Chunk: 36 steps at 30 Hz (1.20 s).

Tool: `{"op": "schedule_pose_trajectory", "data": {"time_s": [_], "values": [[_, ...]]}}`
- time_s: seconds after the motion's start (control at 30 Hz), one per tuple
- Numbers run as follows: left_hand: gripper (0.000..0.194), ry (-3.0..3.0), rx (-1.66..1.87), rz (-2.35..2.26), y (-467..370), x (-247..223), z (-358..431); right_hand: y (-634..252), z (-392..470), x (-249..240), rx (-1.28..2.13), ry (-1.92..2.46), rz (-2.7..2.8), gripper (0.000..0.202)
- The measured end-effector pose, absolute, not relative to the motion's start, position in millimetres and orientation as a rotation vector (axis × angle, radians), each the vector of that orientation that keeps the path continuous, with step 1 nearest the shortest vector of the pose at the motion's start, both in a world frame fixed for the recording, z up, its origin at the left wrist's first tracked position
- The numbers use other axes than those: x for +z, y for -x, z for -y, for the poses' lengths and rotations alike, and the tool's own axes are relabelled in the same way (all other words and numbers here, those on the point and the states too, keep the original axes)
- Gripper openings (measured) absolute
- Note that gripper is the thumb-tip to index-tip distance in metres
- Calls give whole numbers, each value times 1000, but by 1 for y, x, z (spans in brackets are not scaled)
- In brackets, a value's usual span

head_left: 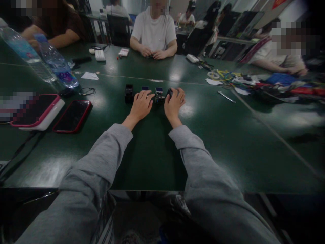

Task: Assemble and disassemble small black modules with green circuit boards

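My left hand (142, 104) is low over the green table, its fingers stretched forward and a little apart. Just beyond its fingers shows the top of a small device with a dark blue screen (145, 88); the hand hides the rest, so contact is unclear. To its left stands a small black box (129, 93). Between my hands sits a small circuit board module (159, 95) with a blue screen on top. My right hand (175, 103) curls round another small black box (169, 92), which its fingers partly cover.
Left on the table (152, 149) are two water bottles (57, 62), a red-edged phone (73, 116) and a pink-edged tablet-like device (35, 110). A wrench (226, 97) and tangled cables (269, 84) lie to the right. A person in white (154, 32) sits opposite; others sit around.
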State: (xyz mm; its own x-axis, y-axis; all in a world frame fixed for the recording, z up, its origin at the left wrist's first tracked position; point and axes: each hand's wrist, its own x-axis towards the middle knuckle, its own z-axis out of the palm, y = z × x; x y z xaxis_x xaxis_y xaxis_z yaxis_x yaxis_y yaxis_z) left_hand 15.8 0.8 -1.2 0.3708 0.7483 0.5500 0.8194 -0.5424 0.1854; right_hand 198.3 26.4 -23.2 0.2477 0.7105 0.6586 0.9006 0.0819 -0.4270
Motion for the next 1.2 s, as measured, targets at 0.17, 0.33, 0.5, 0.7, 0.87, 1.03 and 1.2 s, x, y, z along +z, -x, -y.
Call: {"op": "schedule_pose_trajectory", "data": {"time_s": [0.17, 0.33, 0.5, 0.7, 0.87, 1.03, 1.2], "values": [[33, 2560, -904, 1261, -13, -6, -6, -195, -20, -18, -312, 1586, 1636, 38], [38, 2502, -1003, 1168, -12, -6, -8, -195, -20, -17, -288, 1563, 1668, 38], [39, 2581, -833, 1305, -14, -4, -3, -192, -15, -12, -231, 1565, 1774, 40], [40, 2608, -694, 1444, -16, -2, 0, -189, -12, -11, -115, 1530, 2042, 41], [43, 2606, -654, 1470, -16, -1, 0, -189, -15, -14, -75, 1505, 2098, 37], [43, 2605, -609, 1491, -17, -1, -1, -191, -17, -16, -53, 1503, 2094, 35], [43, 2613, -593, 1505, -18, 0, 0, -191, -18, -18, -79, 1493, 2096, 35]]}}
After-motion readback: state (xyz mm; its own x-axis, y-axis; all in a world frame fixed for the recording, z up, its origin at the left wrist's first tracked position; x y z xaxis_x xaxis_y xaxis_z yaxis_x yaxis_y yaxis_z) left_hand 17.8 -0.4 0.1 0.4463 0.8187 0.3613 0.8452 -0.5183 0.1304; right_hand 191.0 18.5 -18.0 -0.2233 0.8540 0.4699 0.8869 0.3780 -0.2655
